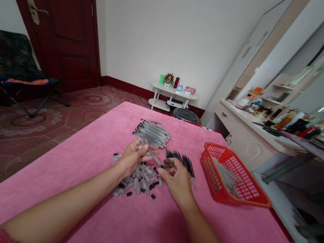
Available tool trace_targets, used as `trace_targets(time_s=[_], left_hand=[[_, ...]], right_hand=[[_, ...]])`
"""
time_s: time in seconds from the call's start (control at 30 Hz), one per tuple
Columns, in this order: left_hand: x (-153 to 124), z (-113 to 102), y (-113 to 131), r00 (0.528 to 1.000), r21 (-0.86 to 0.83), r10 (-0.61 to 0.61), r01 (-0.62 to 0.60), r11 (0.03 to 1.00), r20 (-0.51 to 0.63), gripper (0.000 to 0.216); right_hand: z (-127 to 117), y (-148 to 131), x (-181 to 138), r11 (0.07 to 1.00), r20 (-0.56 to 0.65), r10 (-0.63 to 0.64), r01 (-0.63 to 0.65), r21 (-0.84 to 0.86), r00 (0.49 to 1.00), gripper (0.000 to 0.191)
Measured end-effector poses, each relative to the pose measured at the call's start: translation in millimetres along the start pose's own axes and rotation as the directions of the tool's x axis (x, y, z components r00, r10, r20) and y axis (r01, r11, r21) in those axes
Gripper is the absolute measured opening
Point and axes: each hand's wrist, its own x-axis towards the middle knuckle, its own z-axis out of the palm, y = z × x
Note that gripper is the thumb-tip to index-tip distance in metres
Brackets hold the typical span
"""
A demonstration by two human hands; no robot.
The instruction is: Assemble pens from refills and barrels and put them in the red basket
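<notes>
My left hand (132, 158) is closed around a clear pen barrel (152, 154) that slants down to the right. At the barrel's lower end my right hand (174, 175) pinches it with curled fingers. Below both hands lies a heap of clear pen caps and small black plugs (141, 182). A stack of clear pen barrels (153, 133) rests farther back on the pink table (91, 160). Black refills (185, 162) are fanned out just right of my right hand.
A red plastic basket (216, 186) holding several assembled pens stands at the right of the table. Beyond are a dark red door (56, 16), a folding chair (11, 65), a small white side table (173, 95) and a white dresser (247, 132) with bottles.
</notes>
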Motion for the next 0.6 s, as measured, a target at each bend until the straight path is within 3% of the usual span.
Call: trace_targets(time_s=[0.17,0.33,0.6], left_hand=[[-0.2,-0.2,-0.4,1.0,0.015,-0.004,0.004,1.0,-0.01,0.034],[-1.3,1.6,-3.2,0.997,0.055,-0.027,0.031,0.998,-0.072,0.034],[-0.9,3.8,-4.0,0.991,0.123,-0.041,0.057,0.991,-0.128,0.035]], right_hand=[[1.2,0.1,-0.2,0.999,0.069,-0.035,0.033,0.02,0.997,0.029],[0.2,1.7,-1.5,0.999,0.011,-0.019,0.02,-0.036,1.0,0.016],[-0.6,-1.7,-5.2,0.951,-0.067,-0.076,0.052,-0.305,0.995,0.011]])
